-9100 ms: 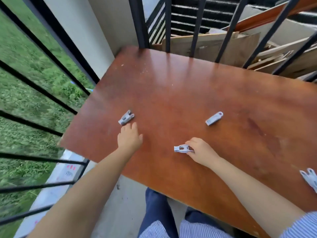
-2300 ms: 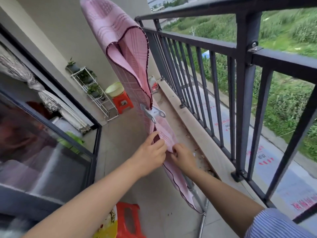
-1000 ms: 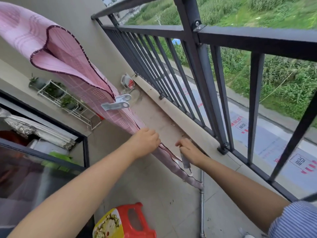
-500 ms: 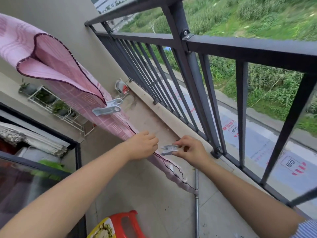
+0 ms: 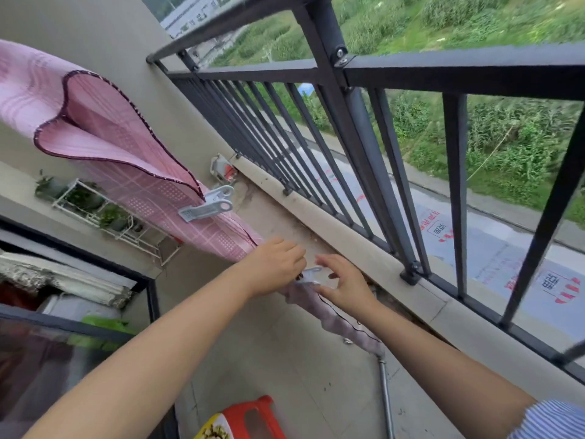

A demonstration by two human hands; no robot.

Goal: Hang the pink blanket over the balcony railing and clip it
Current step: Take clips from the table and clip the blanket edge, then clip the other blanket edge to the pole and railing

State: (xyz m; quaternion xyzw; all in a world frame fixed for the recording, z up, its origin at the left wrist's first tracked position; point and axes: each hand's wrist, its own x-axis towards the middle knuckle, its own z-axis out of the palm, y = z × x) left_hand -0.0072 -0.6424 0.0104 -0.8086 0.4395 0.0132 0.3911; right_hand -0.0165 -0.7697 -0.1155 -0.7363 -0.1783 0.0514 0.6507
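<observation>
Head view: left hand (image 5: 278,264) pinched the pink blanket (image 5: 133,172), right hand (image 5: 343,282) held a clip (image 5: 311,274) loosely; it might've slipped off the bunched edge.

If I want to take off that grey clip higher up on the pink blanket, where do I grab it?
Pinch the two looped handle ends of the grey clip, coming from the railing side. Those ends jut free of the pink blanket, while the jaw end bites the fabric.

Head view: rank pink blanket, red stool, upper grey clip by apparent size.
1. pink blanket, largest by far.
2. red stool, cut off by the frame edge and nearer the camera, so true rank unsure.
3. upper grey clip, smallest.
</observation>
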